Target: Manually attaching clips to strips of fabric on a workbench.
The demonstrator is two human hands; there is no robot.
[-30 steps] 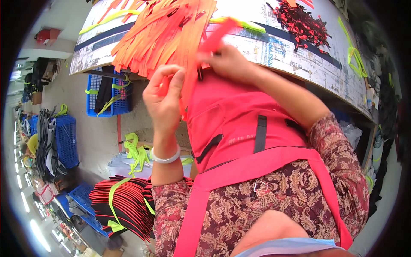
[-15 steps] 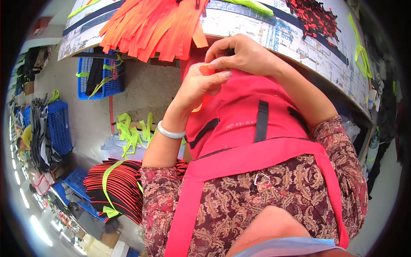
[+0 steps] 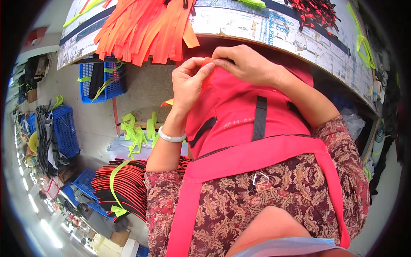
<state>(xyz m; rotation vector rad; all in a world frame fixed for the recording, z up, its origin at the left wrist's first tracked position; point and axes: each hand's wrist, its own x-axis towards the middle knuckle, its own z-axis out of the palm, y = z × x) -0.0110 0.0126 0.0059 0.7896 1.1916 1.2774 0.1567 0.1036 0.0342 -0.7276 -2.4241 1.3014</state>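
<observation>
Above my lap, my left hand [image 3: 186,85] pinches an orange fabric strip [image 3: 207,81] between thumb and fingers. Part of the strip hangs below the thumb, and an orange end pokes out left of the wrist. My right hand [image 3: 248,65] meets it at the strip's upper end, thumb and forefinger closed there. Whether something small is also between those fingertips is hidden. Beneath both hands lies my red apron [image 3: 233,113] with black strap pieces. Just beyond them, a bundle of orange strips [image 3: 145,34] hangs over the table edge.
The worktable [image 3: 239,25] carries a pile of small black-and-red pieces [image 3: 317,15] and yellow-green ribbons. Left of me are a blue crate [image 3: 93,79], loose yellow-green strips [image 3: 136,137] and a tied stack of black red-edged pieces [image 3: 120,184]. More blue crates stand farther left.
Both hands have shifted slightly, the left one leftward and its fingers more raised. The orange strip now shows more below the thumb. A dark spot under my right fingers is no longer visible.
</observation>
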